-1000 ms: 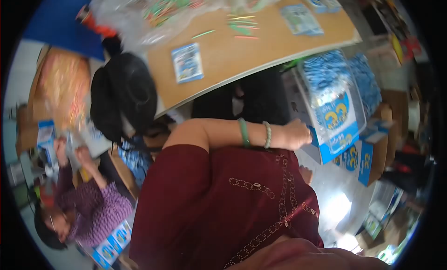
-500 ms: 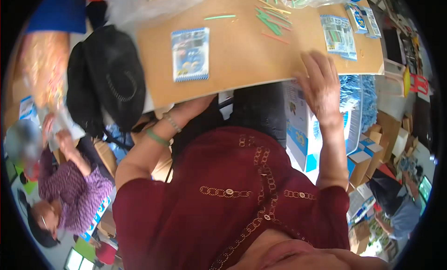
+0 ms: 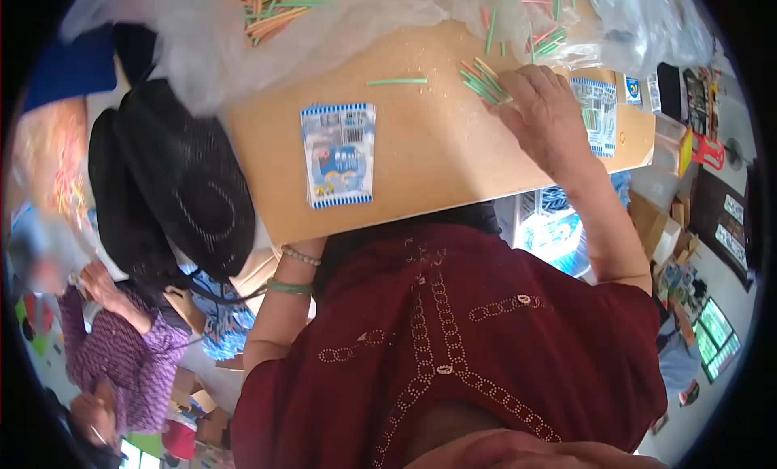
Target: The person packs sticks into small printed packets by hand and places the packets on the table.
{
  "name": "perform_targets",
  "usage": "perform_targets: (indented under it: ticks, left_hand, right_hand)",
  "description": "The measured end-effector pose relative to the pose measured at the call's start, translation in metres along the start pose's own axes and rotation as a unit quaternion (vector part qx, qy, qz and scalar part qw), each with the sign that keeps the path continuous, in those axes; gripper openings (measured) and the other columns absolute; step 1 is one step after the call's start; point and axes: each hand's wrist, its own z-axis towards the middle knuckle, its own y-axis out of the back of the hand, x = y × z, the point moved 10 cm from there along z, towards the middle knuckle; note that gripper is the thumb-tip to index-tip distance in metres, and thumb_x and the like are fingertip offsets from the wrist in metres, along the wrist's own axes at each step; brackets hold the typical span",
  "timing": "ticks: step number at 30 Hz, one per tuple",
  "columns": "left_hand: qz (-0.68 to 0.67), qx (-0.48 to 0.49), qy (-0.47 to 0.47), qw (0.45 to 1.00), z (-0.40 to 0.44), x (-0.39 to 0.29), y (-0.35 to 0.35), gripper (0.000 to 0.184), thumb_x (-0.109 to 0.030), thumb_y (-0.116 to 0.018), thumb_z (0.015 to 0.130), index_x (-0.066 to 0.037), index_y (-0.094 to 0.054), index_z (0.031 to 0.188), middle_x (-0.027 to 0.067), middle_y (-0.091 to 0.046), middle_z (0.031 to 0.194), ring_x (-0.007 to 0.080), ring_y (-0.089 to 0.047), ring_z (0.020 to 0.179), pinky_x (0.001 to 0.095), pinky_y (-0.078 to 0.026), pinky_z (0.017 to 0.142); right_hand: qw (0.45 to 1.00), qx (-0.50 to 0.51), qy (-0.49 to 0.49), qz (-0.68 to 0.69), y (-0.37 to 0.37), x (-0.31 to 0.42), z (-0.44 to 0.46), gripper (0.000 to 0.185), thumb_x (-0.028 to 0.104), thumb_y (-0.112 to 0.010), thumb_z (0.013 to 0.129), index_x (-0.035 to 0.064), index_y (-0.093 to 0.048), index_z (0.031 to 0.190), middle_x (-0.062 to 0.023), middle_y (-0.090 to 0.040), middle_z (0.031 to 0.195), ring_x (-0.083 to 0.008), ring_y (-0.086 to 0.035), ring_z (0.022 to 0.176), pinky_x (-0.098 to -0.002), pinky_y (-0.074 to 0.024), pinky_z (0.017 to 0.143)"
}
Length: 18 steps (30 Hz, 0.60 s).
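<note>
My right hand (image 3: 546, 117) is over the table, its fingers bent and drawn together at the near end of a small bunch of thin green, pink and yellow sticks (image 3: 479, 80). The fingertips are partly hidden beneath the hand. To the left lies a single green stick (image 3: 396, 81). A small stack of blue-and-white printed packets (image 3: 338, 157) rests near the table's front edge. My left hand (image 3: 313, 249) is mostly hidden under that edge; only the part by the beaded bracelet shows, not the fingers.
Clear plastic bags (image 3: 324, 36) with more coloured sticks cover the table's far side. More packets (image 3: 597, 113) and a small box (image 3: 631, 89) are at the right. A black bag (image 3: 178, 186) hangs at the left edge. A co-worker in a patterned purple shirt (image 3: 121, 364) sits at the left.
My right hand has moved from the table's front edge forward onto the sticks, which now lie closer together. The view has shifted, showing more of the plastic bags. My left hand stays below the edge.
</note>
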Motion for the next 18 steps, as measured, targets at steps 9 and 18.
perform_targets:
  ticks: [9, 18]
  left_hand:
    - [0.551, 0.065, -0.162, 0.816, -0.082, -0.045, -0.04, 0.021, -0.014, -0.066, 0.073, -0.009, -0.065, 0.093, 0.015, -0.057, 0.11, 0.0328, -0.055, 0.099, 0.0448, -0.044, 0.085]
    - [0.367, -0.078, -0.24, 0.895, -0.161, -0.088, -0.013, 0.016, -0.005, -0.067, 0.071, -0.002, -0.064, 0.087, 0.0165, -0.056, 0.108, 0.0316, -0.058, 0.095, 0.036, -0.047, 0.08]
  right_hand:
    - [0.992, -0.048, 0.054, -0.101, -0.036, -0.004, 0.015, 0.013, 0.01, -0.047, 0.08, 0.003, -0.053, 0.09, -0.0182, -0.059, 0.086, -0.0374, -0.06, 0.081, -0.0454, -0.0483, 0.07]
    - [0.992, -0.108, -0.053, 0.022, -0.02, -0.009, 0.0, 0.026, 0.018, -0.049, 0.08, 0.0007, -0.054, 0.099, -0.0233, -0.06, 0.09, -0.0412, -0.058, 0.086, -0.0483, -0.0482, 0.073]
